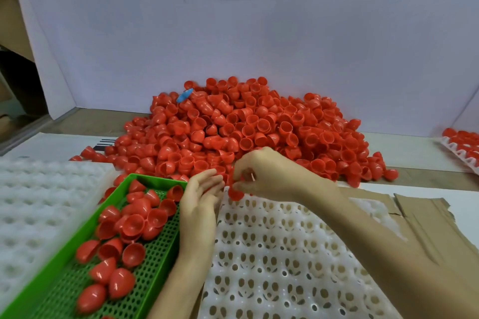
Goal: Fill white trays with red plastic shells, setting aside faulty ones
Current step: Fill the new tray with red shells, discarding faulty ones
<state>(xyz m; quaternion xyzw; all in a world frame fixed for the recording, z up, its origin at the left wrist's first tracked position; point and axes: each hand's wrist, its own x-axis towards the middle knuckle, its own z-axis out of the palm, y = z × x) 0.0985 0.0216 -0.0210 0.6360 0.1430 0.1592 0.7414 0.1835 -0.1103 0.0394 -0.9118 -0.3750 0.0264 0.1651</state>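
**Just over the tray's far corner: one shell, one short drop**

Right now the right hand (264, 176) pinches a red shell (235, 194) in its curled fingertips at mid-frame. It hovers directly over the upper-left corner of the white tray (285, 254), whose visible cells hold nothing. The shell looks rounded-end down, though blur makes that uncertain, and I cannot tell whether it already touches the tray.

The left hand (201, 199) sits just left of it, fingers straight and relaxed, palm turned toward the shell, gripping nothing. It lies between the tray and the green basket (160, 254) at lower left, where set-aside shells lie loose.

The loose pile of shells (246, 127) spreads across the middle of the frame, just above both hands. The nearest empty cell seems to lie straight below the shell, so the right hand is plainly the closer one.
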